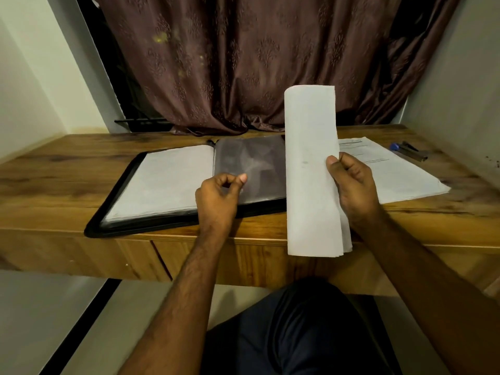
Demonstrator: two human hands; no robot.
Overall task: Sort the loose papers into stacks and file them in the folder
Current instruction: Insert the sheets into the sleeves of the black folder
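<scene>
Head view. A brown patterned curtain (243, 63) hangs behind the wooden counter (54, 185), its upper part cut off by the frame. An open black folder (151, 190) lies flat on the counter: white pages fill its left half, and a dark translucent sleeve (251, 163) covers its right half; the folder's right edge is hidden behind the held papers. To the right of the folder, a stack of printed sheets (400, 177) rests on the counter, its text too blurred to read and its left part hidden. Right of the folder and raised above it, a curled bundle of papers (311, 171) stands upright, grasped at its right edge by the right hand (354, 185). The left hand (216, 196) pinches the sleeve's lower edge between thumb and fingers. Farthest right of the folder, pens (408, 151) lie indistinct; their number is unclear.
</scene>
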